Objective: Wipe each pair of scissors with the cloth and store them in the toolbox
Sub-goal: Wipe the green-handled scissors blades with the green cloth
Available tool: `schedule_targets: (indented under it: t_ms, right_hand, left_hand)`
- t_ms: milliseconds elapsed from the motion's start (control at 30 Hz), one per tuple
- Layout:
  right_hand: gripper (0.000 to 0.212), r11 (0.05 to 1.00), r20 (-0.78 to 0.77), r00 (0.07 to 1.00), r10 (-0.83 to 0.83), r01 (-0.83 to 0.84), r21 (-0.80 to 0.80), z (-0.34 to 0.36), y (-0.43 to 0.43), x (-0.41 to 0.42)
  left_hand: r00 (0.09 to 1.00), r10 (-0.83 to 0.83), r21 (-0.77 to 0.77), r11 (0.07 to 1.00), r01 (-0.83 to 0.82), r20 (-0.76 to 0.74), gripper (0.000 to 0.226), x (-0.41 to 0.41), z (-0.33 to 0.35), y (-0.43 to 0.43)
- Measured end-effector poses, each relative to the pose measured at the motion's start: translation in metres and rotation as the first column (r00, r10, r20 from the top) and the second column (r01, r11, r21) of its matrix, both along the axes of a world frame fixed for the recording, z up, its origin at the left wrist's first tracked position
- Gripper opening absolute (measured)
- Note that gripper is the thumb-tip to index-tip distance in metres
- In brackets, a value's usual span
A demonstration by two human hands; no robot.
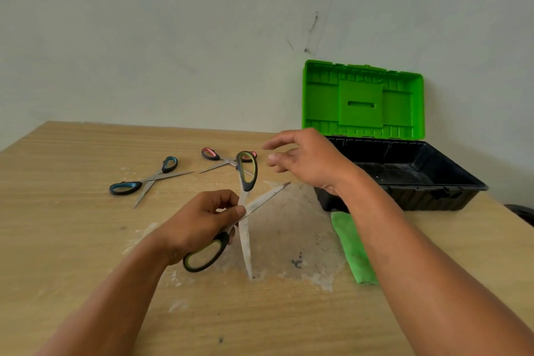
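Note:
My left hand (199, 220) pinches a pair of green-and-black scissors (245, 228) at the pivot, blades spread wide and dusty white, held above the table. My right hand (309, 162) hovers empty just right of the upper handle, fingers loosely spread. A green cloth (351, 246) lies on the table, partly under my right forearm. The toolbox (419, 179) stands open at the right, black base, green lid upright. Blue-handled scissors (147, 179) and pink-handled scissors (219, 157) lie open on the table further back.
The wooden table (72, 240) carries a whitish dusty smear around its middle. A pale wall rises behind the table's far edge. A dark object (523, 212) shows at the right edge.

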State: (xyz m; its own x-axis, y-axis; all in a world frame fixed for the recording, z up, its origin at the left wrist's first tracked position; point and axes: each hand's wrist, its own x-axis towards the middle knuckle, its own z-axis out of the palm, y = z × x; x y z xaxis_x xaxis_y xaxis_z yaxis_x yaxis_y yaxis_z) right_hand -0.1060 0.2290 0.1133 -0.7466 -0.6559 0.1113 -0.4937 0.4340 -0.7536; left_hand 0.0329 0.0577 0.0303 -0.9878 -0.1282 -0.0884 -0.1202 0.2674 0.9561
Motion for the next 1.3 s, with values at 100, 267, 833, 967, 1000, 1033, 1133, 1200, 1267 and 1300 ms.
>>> schedule_targets:
  t_ms: [100,267,833,967,1000,1033,1133,1200,1267,1300]
  right_hand:
    - [0.01,0.99,-0.089,0.986,-0.142,0.141,-0.019,-0.003,0.042,-0.006]
    - [0.012,0.904,-0.205,0.924,-0.324,0.366,0.222,-0.037,0.103,0.007]
    - [0.011,0.911,0.003,0.911,-0.412,0.412,-0.017,-0.074,0.089,0.03]
    - [0.012,0.937,0.146,0.954,-0.263,0.288,-0.196,-0.065,0.06,0.035]
    - [0.013,0.943,0.17,0.961,-0.219,0.253,-0.215,-0.063,0.051,0.034]
    - [0.015,0.951,0.183,0.967,-0.176,0.215,-0.222,-0.064,0.043,0.032]
    - [0.025,0.977,0.196,0.979,-0.063,0.101,-0.19,-0.071,0.021,0.028]
    - [0.03,0.984,0.182,0.983,-0.003,0.034,-0.172,-0.078,0.011,0.027]
    - [0.033,0.986,0.134,0.991,0.03,-0.007,-0.167,-0.085,0.004,0.029]
    - [0.034,0.987,0.094,0.995,0.033,-0.018,-0.161,-0.089,0.002,0.03]
  left_hand:
    - [0.996,0.08,0.037,0.996,-0.079,-0.046,0.021,-0.001,0.0,0.008]
    - [0.974,0.214,0.06,0.976,-0.209,-0.074,0.018,-0.007,-0.004,0.023]
    - [0.935,0.349,0.162,0.928,-0.335,-0.07,0.015,-0.017,-0.019,0.022]
    - [0.92,0.386,0.202,0.908,-0.366,-0.069,0.015,-0.018,-0.018,0.018]
    - [0.916,0.395,0.209,0.904,-0.373,-0.074,0.014,-0.018,-0.017,0.017]
    - [0.91,0.406,0.218,0.899,-0.381,-0.081,0.014,-0.018,-0.017,0.015]
    - [0.893,0.438,0.26,0.878,-0.402,-0.1,0.014,-0.017,-0.016,0.01]
    - [0.881,0.461,0.289,0.862,-0.416,-0.106,0.015,-0.018,-0.016,0.007]
    - [0.87,0.482,0.296,0.85,-0.436,-0.102,0.016,-0.02,-0.017,0.003]
    - [0.867,0.489,0.297,0.846,-0.443,-0.097,0.017,-0.021,-0.017,0.001]
